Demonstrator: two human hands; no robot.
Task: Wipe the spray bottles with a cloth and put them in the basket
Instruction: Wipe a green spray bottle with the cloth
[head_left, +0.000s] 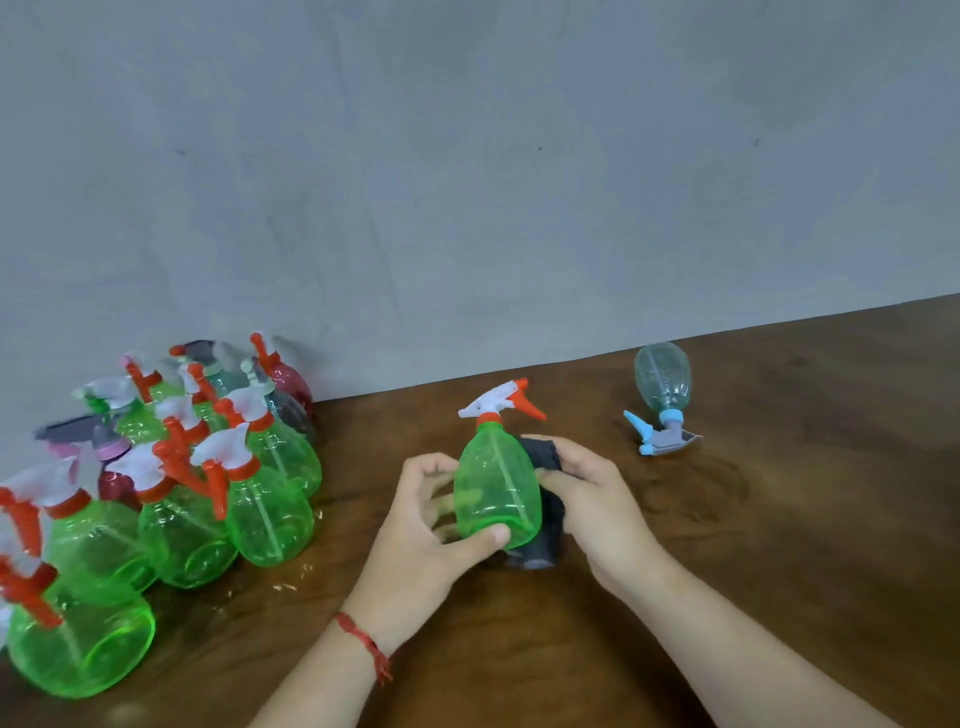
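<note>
A green spray bottle (493, 483) with a white head and an orange trigger stands upright at the middle of the wooden table (779, 545). My left hand (426, 525) grips its lower body, the thumb across the front near the base. My right hand (597, 499) holds a dark grey cloth (543, 457) against the bottle's right side and back. A teal bottle (662, 379) with a blue trigger lies on its side at the back right, apart from both hands. No basket is in view.
Several spray bottles (208, 467), mostly green with orange triggers and a few red or dark ones, crowd the table's left side up to the grey wall (467, 182). Bare wood lies to the right and in front.
</note>
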